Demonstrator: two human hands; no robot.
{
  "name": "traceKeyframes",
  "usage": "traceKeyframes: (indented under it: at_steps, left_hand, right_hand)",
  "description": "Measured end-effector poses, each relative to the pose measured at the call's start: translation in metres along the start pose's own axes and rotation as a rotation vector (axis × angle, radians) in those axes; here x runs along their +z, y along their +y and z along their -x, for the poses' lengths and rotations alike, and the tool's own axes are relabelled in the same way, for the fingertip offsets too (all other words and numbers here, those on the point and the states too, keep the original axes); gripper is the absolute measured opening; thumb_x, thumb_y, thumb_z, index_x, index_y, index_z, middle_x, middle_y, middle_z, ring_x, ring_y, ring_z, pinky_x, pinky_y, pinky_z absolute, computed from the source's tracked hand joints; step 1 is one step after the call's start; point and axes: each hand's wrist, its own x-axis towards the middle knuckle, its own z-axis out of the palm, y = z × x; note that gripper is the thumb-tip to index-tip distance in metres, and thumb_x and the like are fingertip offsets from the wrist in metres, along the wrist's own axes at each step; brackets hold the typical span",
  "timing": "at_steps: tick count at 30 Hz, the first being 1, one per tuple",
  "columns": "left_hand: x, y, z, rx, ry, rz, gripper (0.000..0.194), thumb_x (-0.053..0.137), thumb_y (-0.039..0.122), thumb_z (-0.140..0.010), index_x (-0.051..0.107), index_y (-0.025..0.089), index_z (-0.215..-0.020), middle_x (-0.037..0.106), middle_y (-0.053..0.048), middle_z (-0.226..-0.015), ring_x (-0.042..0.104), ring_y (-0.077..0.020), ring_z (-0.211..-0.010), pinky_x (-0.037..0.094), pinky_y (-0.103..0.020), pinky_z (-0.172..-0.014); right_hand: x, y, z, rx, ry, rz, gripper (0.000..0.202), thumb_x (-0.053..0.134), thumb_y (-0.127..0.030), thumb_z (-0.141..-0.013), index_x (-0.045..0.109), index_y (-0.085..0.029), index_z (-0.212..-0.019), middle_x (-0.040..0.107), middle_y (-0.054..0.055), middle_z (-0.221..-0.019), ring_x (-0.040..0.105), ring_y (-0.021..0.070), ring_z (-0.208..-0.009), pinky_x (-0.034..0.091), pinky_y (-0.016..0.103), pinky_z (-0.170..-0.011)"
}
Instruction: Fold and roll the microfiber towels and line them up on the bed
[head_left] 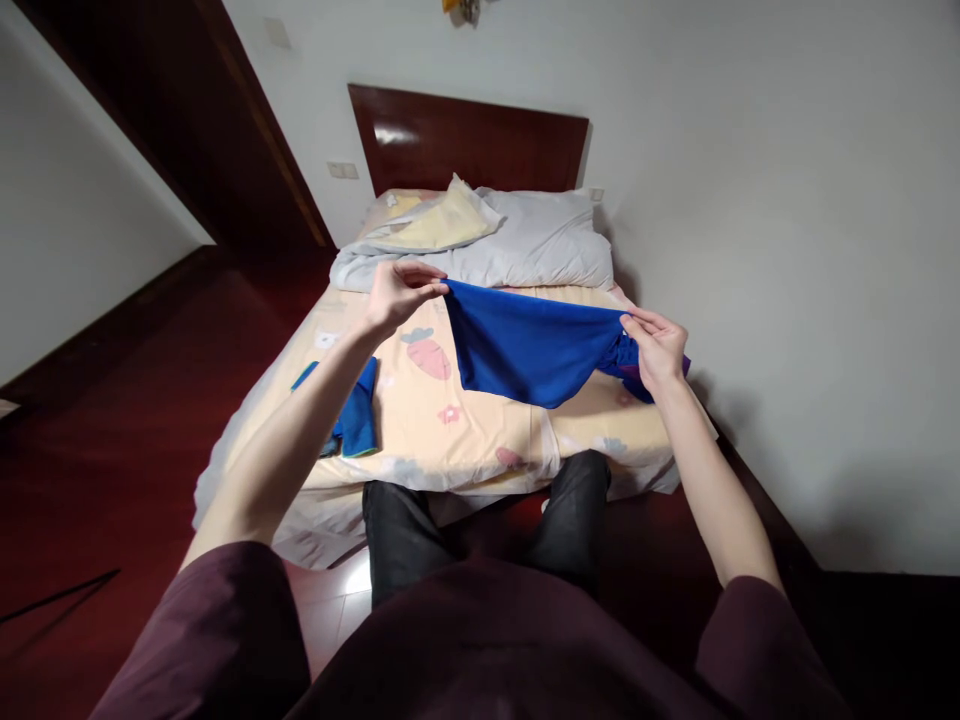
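A blue cloth (525,345) hangs stretched above the bed between my two hands. My left hand (405,297) pinches its upper left corner between thumb and fingers. At its upper right edge, my right hand (656,345) grips the fabric; a bunched blue and purple part shows behind and below that hand. What garment the cloth is, I cannot tell. Another blue cloth (360,415) lies on the bed at the left, partly hidden by my left forearm.
The bed (420,440) has a peach sheet with carrot and flower prints. Toward the headboard (472,140) lie a grey quilt (547,240) and a pale yellow cloth (442,222). My legs are at the bed's near edge. A wall stands at the right.
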Motion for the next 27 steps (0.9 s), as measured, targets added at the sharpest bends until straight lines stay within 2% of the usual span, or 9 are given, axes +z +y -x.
traceKeyframes:
  at_steps: [7, 12, 16, 21, 24, 27]
  left_hand:
    - [-0.038, 0.018, 0.067, -0.095, -0.033, -0.049, 0.050, 0.096, 0.055, -0.060, 0.081, 0.018, -0.090, 0.076, -0.008, -0.086, 0.077, -0.0283, -0.088, 0.067, -0.041, -0.081]
    - [-0.061, 0.009, 0.085, -0.216, -0.012, -0.068, 0.047, 0.097, 0.052, -0.060, 0.082, 0.019, -0.090, 0.075, -0.007, -0.081, 0.077, -0.0283, -0.086, 0.066, -0.040, -0.078]
    - [-0.069, -0.020, 0.080, -0.272, 0.023, -0.022, 0.051, 0.099, 0.053, -0.054, 0.082, 0.018, -0.087, 0.076, -0.008, -0.081, 0.077, -0.0287, -0.085, 0.065, -0.040, -0.078]
    - [-0.066, -0.067, 0.059, -0.314, 0.072, -0.003, 0.049, 0.100, 0.051, -0.053, 0.080, 0.018, -0.084, 0.077, -0.009, -0.078, 0.075, -0.0264, -0.080, 0.064, -0.039, -0.077]
    - [-0.062, -0.092, 0.037, -0.316, 0.131, -0.024, 0.045, 0.098, 0.046, -0.057, 0.079, 0.017, -0.086, 0.077, -0.009, -0.077, 0.074, -0.0244, -0.079, 0.062, -0.037, -0.077]
    - [-0.059, -0.110, 0.019, -0.260, 0.219, -0.105, 0.043, 0.093, 0.045, -0.065, 0.079, 0.016, -0.093, 0.078, -0.009, -0.083, 0.074, -0.0239, -0.085, 0.059, -0.032, -0.078]
  right_hand:
    - [-0.009, -0.007, 0.026, 0.150, -0.104, -0.006, 0.045, 0.100, -0.043, -0.061, 0.077, -0.019, -0.092, 0.077, 0.003, -0.081, 0.070, 0.0154, -0.069, 0.061, 0.031, -0.067]
    - [0.004, 0.004, 0.029, 0.262, -0.182, -0.041, 0.046, 0.102, -0.043, -0.058, 0.078, -0.020, -0.089, 0.077, 0.005, -0.084, 0.071, 0.0164, -0.069, 0.060, 0.031, -0.062]
    - [0.031, 0.024, 0.019, 0.351, -0.225, -0.039, 0.047, 0.103, -0.042, -0.054, 0.077, -0.019, -0.086, 0.077, 0.005, -0.084, 0.071, 0.0163, -0.070, 0.057, 0.028, -0.059]
    - [0.077, 0.065, -0.005, 0.448, -0.296, -0.018, 0.050, 0.102, -0.041, -0.054, 0.075, -0.017, -0.088, 0.075, 0.003, -0.080, 0.067, 0.0142, -0.068, 0.052, 0.024, -0.056]
    - [0.109, 0.091, -0.020, 0.412, -0.262, -0.004, 0.050, 0.100, -0.043, -0.056, 0.074, -0.017, -0.090, 0.074, 0.003, -0.082, 0.066, 0.0137, -0.071, 0.050, 0.023, -0.058]
    - [0.134, 0.111, -0.028, 0.295, -0.199, -0.021, 0.052, 0.096, -0.047, -0.060, 0.071, -0.018, -0.095, 0.074, 0.003, -0.087, 0.066, 0.0139, -0.076, 0.052, 0.024, -0.065]
